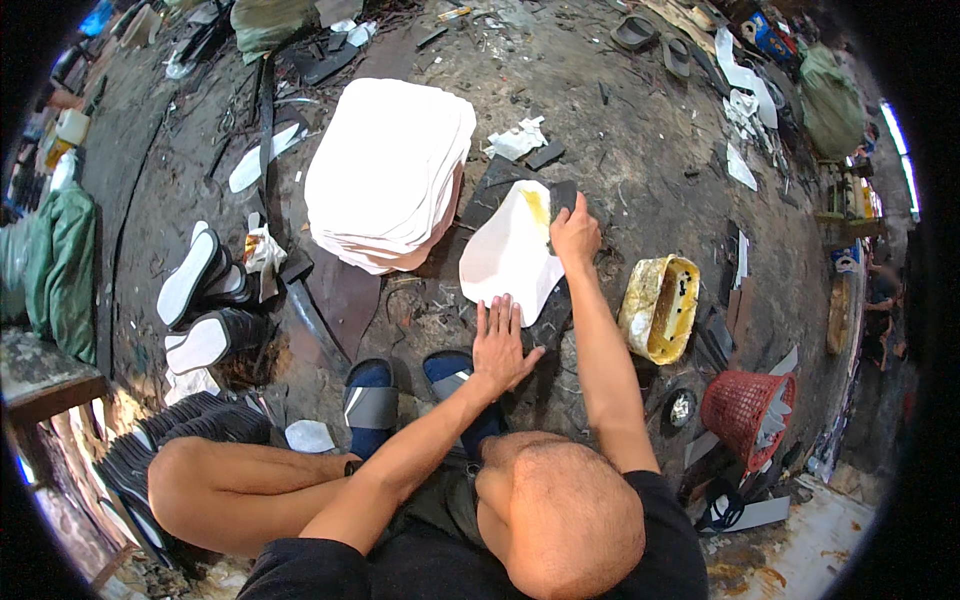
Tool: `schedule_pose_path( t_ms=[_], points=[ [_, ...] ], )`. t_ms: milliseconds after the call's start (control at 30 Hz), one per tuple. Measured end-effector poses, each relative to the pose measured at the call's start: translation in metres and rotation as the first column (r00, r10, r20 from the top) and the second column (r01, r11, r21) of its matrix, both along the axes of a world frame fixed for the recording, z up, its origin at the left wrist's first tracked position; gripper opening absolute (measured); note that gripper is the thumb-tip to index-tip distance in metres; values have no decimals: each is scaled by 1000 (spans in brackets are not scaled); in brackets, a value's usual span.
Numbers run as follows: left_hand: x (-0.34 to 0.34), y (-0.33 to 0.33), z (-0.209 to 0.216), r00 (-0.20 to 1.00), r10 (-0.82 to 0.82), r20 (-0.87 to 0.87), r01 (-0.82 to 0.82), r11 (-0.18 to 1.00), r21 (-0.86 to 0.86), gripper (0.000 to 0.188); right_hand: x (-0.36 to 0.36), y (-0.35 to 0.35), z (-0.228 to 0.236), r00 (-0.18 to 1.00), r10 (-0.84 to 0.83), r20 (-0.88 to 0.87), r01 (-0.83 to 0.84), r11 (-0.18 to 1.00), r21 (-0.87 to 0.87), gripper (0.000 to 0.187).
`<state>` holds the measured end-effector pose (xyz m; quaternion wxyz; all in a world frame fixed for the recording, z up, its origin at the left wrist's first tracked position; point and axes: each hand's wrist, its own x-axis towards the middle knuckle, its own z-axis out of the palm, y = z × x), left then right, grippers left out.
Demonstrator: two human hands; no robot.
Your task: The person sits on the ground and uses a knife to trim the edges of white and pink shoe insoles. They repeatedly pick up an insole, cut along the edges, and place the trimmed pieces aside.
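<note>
White sheet: the thin white sheet with curved sides (pixel 507 250) lies at the centre of the frame, partly over a dark flat board (pixel 487 196) on the dark, scuffed floor (pixel 640 170).
Left hand: your left hand (pixel 505 350) is flat, thumb out, with its fingertips on the sheet's lower edge, gripping nothing.
Right hand: your right hand (pixel 577 235) seems pinched round a small dark flat pad (pixel 563 198) at the sheet's upper right edge.
Yellow smear: a wet-looking yellow smear (pixel 537 207) near the top suggests you are spreading adhesive.
Next stroke: it calls for steady left-hand pressure and a light, even pull over the bare part.
Left edge: the tall stack of white sheets (pixel 388 165) stands near; keep smears off it.
Right edge: the yellow-crusted oval tub (pixel 660 310) sits beside your right forearm, limiting elbow swing.
Open room: bare floor at upper right gives the pad space.
</note>
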<state>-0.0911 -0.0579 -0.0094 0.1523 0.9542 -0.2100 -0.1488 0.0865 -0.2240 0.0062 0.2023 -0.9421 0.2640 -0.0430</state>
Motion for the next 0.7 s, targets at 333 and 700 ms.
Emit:
schedule_pose_path(
  t_ms=[333, 700],
  points=[
    [18, 18, 7, 996, -92, -20, 90, 990, -113, 86, 45, 1, 24, 897, 393, -204, -422, 898, -124, 45],
    [-19, 23, -7, 988, -148, 46, 154, 919, -362, 65, -97, 84, 13, 721, 692, 23, -685, 717, -129, 38]
  ],
)
